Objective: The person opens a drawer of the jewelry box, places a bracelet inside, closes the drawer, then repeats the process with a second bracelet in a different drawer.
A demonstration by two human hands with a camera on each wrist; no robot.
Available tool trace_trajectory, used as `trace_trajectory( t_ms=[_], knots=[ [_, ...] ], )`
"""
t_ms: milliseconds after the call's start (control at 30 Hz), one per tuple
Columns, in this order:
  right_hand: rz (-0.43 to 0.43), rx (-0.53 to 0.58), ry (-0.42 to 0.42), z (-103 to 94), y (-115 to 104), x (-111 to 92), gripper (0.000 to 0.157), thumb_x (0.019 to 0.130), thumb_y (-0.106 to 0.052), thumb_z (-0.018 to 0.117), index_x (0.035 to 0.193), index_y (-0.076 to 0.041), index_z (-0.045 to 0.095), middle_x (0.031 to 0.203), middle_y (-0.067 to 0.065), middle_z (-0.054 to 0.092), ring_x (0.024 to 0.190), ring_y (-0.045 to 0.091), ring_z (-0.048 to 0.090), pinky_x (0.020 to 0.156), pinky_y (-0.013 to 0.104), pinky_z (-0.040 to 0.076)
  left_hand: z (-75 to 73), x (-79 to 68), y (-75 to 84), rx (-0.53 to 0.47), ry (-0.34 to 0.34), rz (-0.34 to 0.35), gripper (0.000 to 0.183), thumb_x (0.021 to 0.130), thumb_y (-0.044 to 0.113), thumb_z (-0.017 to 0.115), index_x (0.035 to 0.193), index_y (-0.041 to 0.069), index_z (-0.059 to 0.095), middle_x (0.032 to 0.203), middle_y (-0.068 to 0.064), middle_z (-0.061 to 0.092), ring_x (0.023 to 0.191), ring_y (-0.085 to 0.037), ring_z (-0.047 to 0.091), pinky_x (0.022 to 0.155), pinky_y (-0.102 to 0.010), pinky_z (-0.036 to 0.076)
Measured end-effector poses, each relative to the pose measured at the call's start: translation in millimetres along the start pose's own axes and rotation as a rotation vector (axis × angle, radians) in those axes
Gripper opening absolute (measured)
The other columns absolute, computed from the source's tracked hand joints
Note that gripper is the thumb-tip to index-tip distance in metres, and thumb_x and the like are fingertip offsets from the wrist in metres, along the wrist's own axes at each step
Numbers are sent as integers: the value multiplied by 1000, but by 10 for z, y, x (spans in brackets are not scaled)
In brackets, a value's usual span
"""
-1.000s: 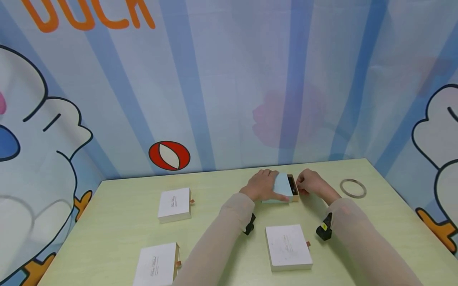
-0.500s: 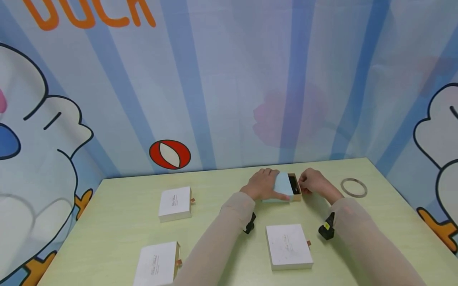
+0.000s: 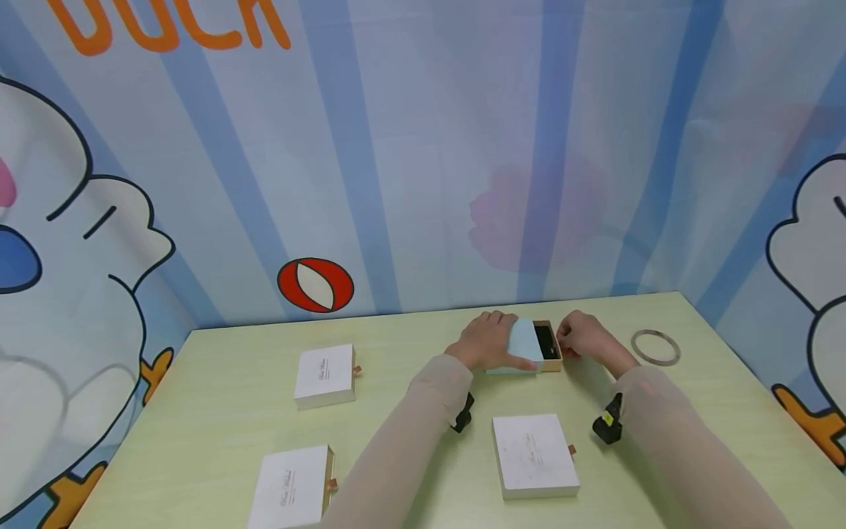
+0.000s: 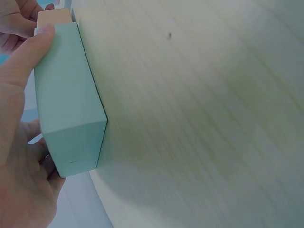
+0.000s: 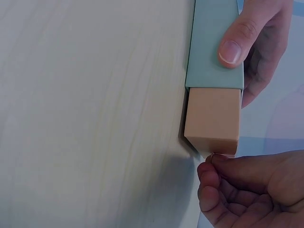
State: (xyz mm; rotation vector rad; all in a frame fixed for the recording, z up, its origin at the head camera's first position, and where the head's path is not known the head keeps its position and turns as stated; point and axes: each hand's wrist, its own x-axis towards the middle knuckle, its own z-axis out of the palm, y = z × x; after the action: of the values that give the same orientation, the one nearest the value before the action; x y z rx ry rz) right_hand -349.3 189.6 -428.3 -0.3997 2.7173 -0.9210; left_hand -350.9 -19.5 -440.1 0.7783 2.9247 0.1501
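In the head view, a light blue drawer box point(image 3: 524, 339) lies on its base near the table's back edge. My left hand point(image 3: 485, 342) grips its sleeve, thumb along the front side and fingers over the far side, as the left wrist view also shows. Out of the sleeve's right end sticks a tan drawer point(image 5: 212, 112) with a dark inside. My right hand point(image 5: 251, 190) pinches at the drawer's end face with thumb and curled index finger. The small pull tab there is mostly hidden between those fingertips.
A grey ring point(image 3: 663, 363) lies right of my right hand. One white box point(image 3: 534, 452) with an orange tab sits nearer, between my forearms. Two similar boxes, a back one point(image 3: 324, 375) and a front one point(image 3: 288, 485), stand at left. A printed curtain point(image 3: 436, 184) hangs behind the table.
The tan drawer has slid further right out of the blue sleeve, and my right hand has moved right with it. My left hand stays on the sleeve.
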Motion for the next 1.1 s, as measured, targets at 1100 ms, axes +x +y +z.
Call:
trace_trajectory(
  t_ms=[1100],
  knots=[
    [11, -3, 6, -16, 61, -24, 23, 94, 9, 49, 76, 6, 64, 60, 6, 57, 53, 15, 48, 58, 31, 43, 27, -21, -4, 8, 6, -9, 103, 78, 77, 64, 154, 14, 35, 143, -6, 49, 127, -20, 48, 105, -31, 40]
  ],
)
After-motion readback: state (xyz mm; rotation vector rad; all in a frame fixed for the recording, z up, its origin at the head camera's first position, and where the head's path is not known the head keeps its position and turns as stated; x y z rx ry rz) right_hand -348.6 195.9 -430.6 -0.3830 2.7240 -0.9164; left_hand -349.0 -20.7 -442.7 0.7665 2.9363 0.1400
